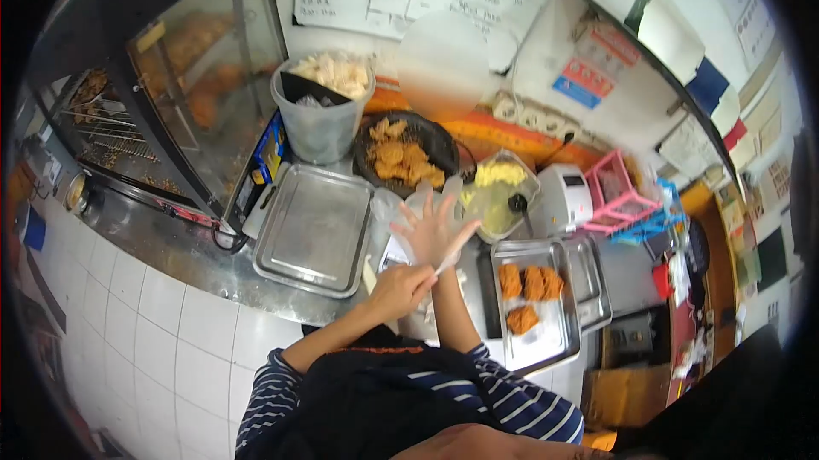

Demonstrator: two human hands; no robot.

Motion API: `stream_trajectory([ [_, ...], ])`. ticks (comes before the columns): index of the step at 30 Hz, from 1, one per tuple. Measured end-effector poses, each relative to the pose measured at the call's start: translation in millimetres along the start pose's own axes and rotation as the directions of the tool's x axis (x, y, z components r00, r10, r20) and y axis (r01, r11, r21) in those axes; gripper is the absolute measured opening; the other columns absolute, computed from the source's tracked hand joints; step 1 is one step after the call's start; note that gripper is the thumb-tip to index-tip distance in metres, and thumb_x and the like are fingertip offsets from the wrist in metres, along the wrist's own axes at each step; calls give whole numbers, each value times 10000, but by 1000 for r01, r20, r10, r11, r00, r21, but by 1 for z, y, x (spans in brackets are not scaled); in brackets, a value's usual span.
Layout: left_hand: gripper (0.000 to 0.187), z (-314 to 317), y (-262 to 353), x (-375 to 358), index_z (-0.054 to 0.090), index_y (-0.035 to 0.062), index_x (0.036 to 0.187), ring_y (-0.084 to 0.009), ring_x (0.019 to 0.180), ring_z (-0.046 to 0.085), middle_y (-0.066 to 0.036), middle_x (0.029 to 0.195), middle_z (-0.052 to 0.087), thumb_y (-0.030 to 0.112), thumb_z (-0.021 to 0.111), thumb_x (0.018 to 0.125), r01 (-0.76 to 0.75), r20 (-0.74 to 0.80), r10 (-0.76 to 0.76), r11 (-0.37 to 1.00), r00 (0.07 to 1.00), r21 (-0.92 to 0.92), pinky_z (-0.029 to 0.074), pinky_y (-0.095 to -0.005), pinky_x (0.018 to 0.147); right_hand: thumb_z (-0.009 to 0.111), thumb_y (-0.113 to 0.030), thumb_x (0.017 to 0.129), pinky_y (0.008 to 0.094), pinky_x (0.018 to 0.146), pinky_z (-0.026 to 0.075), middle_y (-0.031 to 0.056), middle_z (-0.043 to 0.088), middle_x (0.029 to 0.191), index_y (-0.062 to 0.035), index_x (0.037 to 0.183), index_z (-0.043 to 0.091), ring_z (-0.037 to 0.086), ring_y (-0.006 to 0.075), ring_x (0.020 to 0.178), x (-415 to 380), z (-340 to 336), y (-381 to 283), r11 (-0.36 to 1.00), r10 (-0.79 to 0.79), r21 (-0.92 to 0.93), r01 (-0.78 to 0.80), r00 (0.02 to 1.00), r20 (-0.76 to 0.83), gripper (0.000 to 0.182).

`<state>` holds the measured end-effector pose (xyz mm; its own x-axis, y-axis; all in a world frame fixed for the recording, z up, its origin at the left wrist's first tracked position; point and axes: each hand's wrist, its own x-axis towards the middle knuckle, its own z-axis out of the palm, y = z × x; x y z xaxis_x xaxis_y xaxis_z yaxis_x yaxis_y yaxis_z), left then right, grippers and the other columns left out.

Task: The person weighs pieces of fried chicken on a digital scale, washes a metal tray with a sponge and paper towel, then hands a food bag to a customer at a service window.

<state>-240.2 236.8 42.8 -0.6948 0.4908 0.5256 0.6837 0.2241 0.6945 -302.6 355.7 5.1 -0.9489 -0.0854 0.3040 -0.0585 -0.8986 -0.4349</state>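
A smooth, glossy metal surface is noted on the tray (pixel 314 230). Left of it, glass-like glossy panels (pixel 200 59) are observed; above it, translucent plastic is seen on the bucket (pixel 320 129); beneath it, shiny metal on the bench (pixel 183 251).

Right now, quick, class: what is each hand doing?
Left hand: closed, pinching the cuff of the clear glove.
Right hand: open, fingers spread, in that glove.
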Motion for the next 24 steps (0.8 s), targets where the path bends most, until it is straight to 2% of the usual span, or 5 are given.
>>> stream_trajectory([
  [6,137,20,-18,-8,519,43,727,-304,579,521,-133,606,519,169,514,779,161,38,-161,987,986,13,402,-374,526,331,-726,663,543,898,264,-24,285,1293,-394,1242,297,302,325,1154,2,-33,5,975,64,201,-97,984,165,669],
  [7,133,25,-25,-11,541,55,817,-299,580,528,-126,629,532,180,500,794,231,67,-230,973,971,-4,412,-367,537,414,-635,690,497,893,296,32,321,1272,-351,1257,296,325,325,1143,14,-27,9,931,-34,-365,-13,992,-122,645],
  [10,187,23,-24,-15,536,74,944,-281,607,537,-117,709,546,185,496,799,373,-128,-366,927,922,40,420,-352,554,567,-341,730,413,851,374,140,413,1203,-232,1262,330,379,317,1116,67,-24,6,10,-300,-982,189,937,177,592],
  [16,243,-24,-35,-48,529,84,999,-230,638,535,-98,809,542,195,527,783,464,-124,-451,877,884,123,426,-304,569,562,-291,721,404,773,430,135,526,1062,-181,1113,480,521,272,960,163,-17,2,-880,195,-452,142,978,-72,416],
  [24,178,-74,-50,-142,562,64,913,-231,590,542,-107,819,571,175,534,777,758,-433,-696,651,573,-42,427,-313,534,501,-147,744,368,674,454,107,550,926,-117,1017,523,533,290,859,171,-50,51,-370,130,-885,283,959,252,276],
])
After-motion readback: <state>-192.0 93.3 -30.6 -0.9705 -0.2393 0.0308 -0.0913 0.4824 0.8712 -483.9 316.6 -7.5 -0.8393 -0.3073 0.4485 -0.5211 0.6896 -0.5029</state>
